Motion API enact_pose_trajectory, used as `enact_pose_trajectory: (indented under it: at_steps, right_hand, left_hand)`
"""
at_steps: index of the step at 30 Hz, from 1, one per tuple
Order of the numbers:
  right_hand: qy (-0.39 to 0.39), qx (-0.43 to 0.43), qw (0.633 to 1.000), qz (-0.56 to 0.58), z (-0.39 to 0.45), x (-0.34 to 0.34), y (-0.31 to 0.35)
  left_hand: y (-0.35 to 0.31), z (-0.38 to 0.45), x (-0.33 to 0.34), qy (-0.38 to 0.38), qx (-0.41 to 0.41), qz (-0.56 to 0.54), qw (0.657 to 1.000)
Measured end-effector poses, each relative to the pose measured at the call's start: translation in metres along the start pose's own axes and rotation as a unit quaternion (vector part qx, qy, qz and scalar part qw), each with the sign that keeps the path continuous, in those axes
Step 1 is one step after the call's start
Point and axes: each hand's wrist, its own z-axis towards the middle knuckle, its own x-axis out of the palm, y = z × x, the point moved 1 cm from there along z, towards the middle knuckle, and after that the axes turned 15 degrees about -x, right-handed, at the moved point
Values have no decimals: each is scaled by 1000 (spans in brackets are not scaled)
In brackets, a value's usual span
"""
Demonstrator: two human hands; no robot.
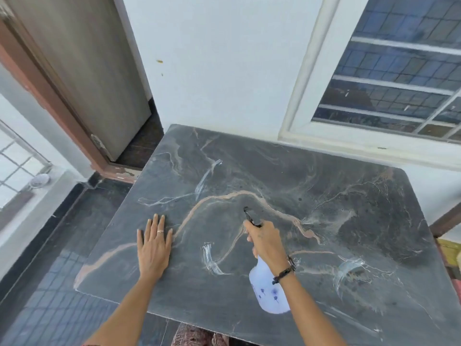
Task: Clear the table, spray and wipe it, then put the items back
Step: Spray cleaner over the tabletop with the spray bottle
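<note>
Marble tabletop (311,196), dark w/ pale veins: stiff, heavy, prob. slick once wet; nothing standing on it. Spray bottle (270,293) hangs over the near-centre edge, nozzle aimed fwd. Translucent plastic, looks light, a bit squeezable; best held at the neck w/ a finger on the trigger. Right hand (265,242) is wrapped round that neck. Left hand (154,242) lies flat on the slab, fingers straight, holding nothing.

One table (324,196), one spray bottle (268,293), two hands: left (154,248), right (265,242).
</note>
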Motion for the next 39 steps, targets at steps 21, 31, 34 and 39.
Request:
enact_pose_trajectory:
  at_steps: [21,31,34,39]
  right_hand:
    - [186,-94,976,-71,1,132,56]
    - [264,-115,948,-134,-33,148,28]
    - [306,-105,934,-152,-46,138,13]
    - [274,-109,949,-110,-68,109,-4]
  left_hand:
    - [71,-41,-22,-33,-218,-60,973]
    - [77,-45,-21,-46,-215,-48,974]
    - [76,-47,-23,-55,-230,-72,969]
    - [65,-73,-19,-54,-244,-100,963]
